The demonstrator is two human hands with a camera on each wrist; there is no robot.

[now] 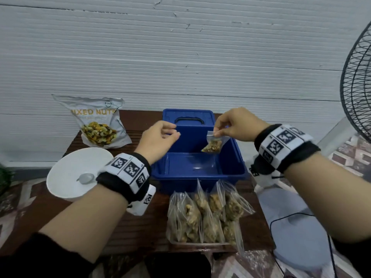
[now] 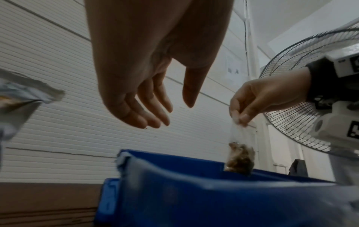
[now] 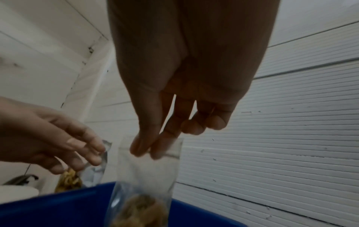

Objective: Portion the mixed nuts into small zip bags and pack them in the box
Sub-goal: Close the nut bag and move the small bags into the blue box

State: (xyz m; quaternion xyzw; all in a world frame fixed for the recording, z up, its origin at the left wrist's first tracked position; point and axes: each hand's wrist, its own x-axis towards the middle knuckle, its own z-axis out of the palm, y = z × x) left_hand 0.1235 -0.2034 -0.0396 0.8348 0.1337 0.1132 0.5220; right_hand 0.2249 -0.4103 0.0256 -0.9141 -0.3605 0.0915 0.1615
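My right hand (image 1: 217, 133) pinches the top edge of a small clear zip bag of nuts (image 1: 214, 144), which hangs over the right side of the open blue box (image 1: 230, 171). In the right wrist view thumb and forefinger hold the zip bag of nuts (image 3: 147, 176) by its seal. My left hand (image 1: 174, 133) hovers over the box's left rim, fingers relaxed and holding nothing. The left hand (image 2: 155, 116) shows straight fingers in the left wrist view. Several filled zip bags (image 1: 206, 215) stand in a clear tray in front of the box. The mixed nuts pouch (image 1: 100, 125) leans at the back left.
A white bowl (image 1: 66, 173) with a spoon (image 1: 86, 178) sits left of the box. The blue lid (image 1: 188, 121) stands behind the box. A black-caged fan (image 1: 357, 85) is at the right, with a pale round base and cable (image 1: 297, 227) below it.
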